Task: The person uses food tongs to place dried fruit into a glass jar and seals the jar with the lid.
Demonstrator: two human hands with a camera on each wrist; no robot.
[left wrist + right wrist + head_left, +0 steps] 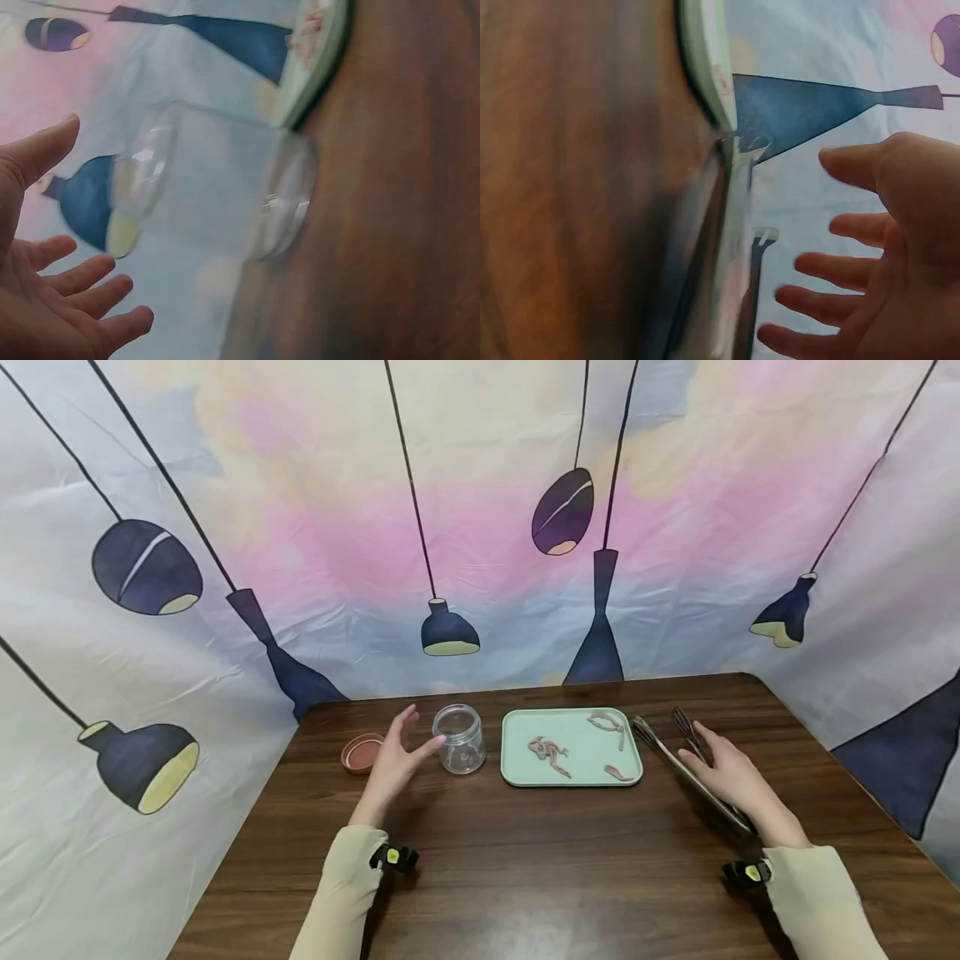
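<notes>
Cream sleeves (341, 885) stretch forward over the dark wood-grain surface (555, 860). Closest of the things is the joined end of the metal tongs (696, 782), which lies just beside the right wrist. Their long axis slants from there away and leftward, the two arms spreading to separate tips near the right end of the tray.

The right hand (738, 777) is much the nearer of the two hands to the tongs. From the head view it appears over their right-hand arm, its own line running roughly along theirs; the right wrist view shows a gap between fingers and metal. It grasps nothing, with thumb and fingers spread.

The left hand (390, 768) is likewise empty, thumb and fingers parted. The clear jar (462, 753) stands upright and uncapped just to its right; the left wrist view shows the two apart. The reddish-brown lid (363, 752) lies on the other side of that hand.

Between jar and tongs sits the pale green tray (522, 770), its long side crosswise to the person, carrying pinkish-brown strips (550, 748). Beyond everything hangs a backdrop cloth (337, 527) printed with dark blue lamps.
</notes>
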